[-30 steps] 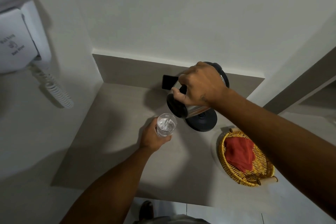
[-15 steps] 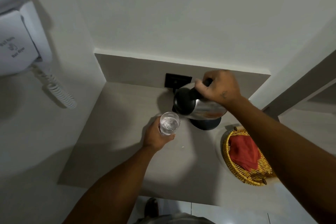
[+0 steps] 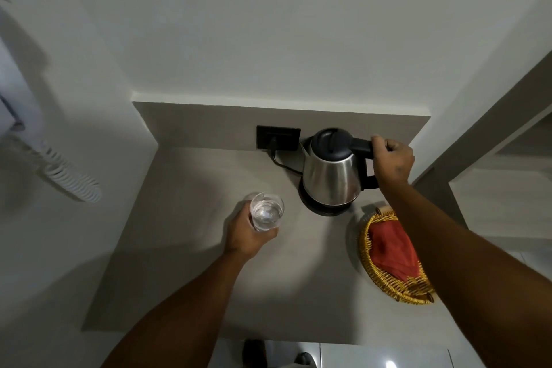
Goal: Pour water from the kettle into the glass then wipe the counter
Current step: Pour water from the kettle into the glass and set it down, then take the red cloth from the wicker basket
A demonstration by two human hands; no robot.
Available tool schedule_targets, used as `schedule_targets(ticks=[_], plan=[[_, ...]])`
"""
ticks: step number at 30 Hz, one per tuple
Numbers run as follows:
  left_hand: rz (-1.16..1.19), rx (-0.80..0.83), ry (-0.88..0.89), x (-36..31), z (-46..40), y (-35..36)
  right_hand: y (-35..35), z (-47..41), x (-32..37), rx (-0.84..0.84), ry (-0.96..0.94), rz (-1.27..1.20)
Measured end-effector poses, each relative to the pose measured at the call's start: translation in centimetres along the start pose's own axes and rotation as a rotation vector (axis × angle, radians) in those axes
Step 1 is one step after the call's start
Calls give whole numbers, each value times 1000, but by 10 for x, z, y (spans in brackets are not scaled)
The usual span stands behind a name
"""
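A steel kettle [image 3: 330, 176] with a black lid stands upright on its round black base at the back of the grey counter [image 3: 185, 248]. My right hand [image 3: 392, 158] is closed around the kettle's black handle. A clear glass [image 3: 266, 213] holding water sits left of the kettle, gripped from the left side by my left hand [image 3: 245, 233]. A red cloth [image 3: 391, 251] lies folded in a yellow wicker basket [image 3: 388, 284] at the counter's right.
A black wall socket [image 3: 277, 137] with the kettle's cord plugged in sits on the backsplash. A white wall-mounted hair dryer with a coiled cord [image 3: 71, 185] hangs on the left wall. White walls enclose the counter at back and left.
My right hand has tilted the kettle back from over the glass and set it upright on its base. The left hand still holds the glass in about the same place.
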State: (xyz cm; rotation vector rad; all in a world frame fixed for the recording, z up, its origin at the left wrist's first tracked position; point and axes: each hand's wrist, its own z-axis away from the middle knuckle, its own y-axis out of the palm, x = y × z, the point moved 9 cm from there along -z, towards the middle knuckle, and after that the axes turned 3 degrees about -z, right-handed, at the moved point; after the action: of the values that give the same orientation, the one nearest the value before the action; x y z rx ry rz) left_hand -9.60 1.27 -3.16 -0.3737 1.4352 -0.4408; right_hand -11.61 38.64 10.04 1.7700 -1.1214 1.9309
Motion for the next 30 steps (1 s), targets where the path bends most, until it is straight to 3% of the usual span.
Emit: schedule_targets(ticks=[8,26,30], plan=[[-3,8,19,3,-3,1,6,-2,-31,-31,95,-121],[-13,27,25,7,-5,2,-23,20,-52,88,-4,-54],[-77,122,78,9,-7,8,-63,69,-102,48,0,241]])
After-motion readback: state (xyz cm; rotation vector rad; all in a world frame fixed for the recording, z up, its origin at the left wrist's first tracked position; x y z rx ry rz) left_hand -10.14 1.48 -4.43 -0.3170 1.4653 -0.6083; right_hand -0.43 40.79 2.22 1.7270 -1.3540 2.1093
